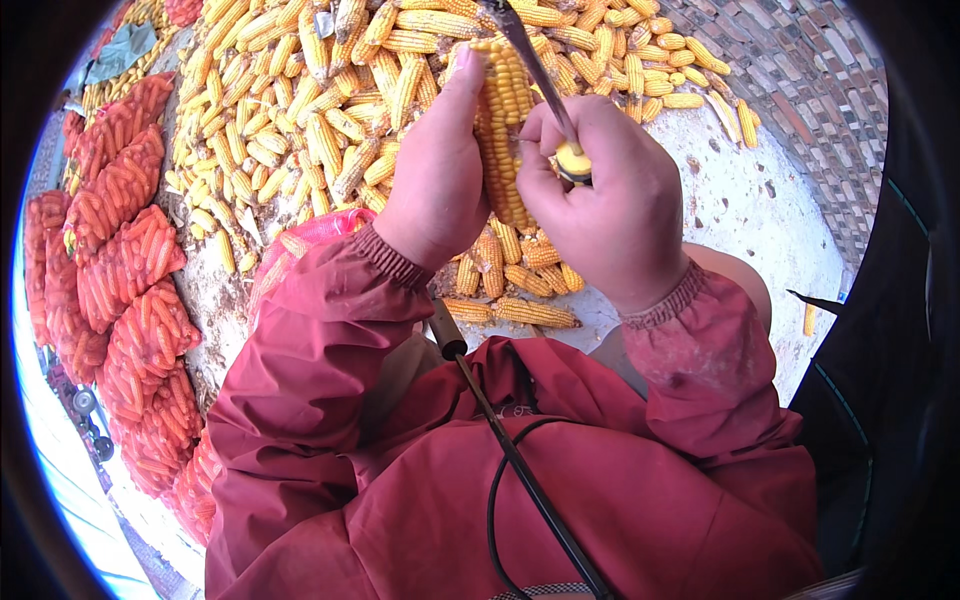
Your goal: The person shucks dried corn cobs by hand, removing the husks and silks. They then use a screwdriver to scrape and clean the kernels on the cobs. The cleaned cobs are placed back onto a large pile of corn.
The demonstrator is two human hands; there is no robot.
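Note:
My left hand [442, 157] is wrapped around a yellow corn cob [504, 124], its thumb lying along the upper left side. The cob stands nearly lengthwise in view, and a gap in its kernels shows near the right fingers. In my right hand [607, 195] is a screwdriver-like tool [541, 71] with a yellow and black handle end. Its dark metal shaft slants up past the cob to the top edge. The right fingertips are at the cob's right side; whether they press on it is unclear. Below the hands, several cobs [525, 279] lie on the ground.
A large heap of corn cobs [322, 135] spreads ahead. Red mesh sacks [131, 255] full of cobs line the left. A pink mesh bag [300, 240] lies by my left forearm. Brick paving [795, 90] borders the pale ground at right. A black rod [525, 472] crosses my lap.

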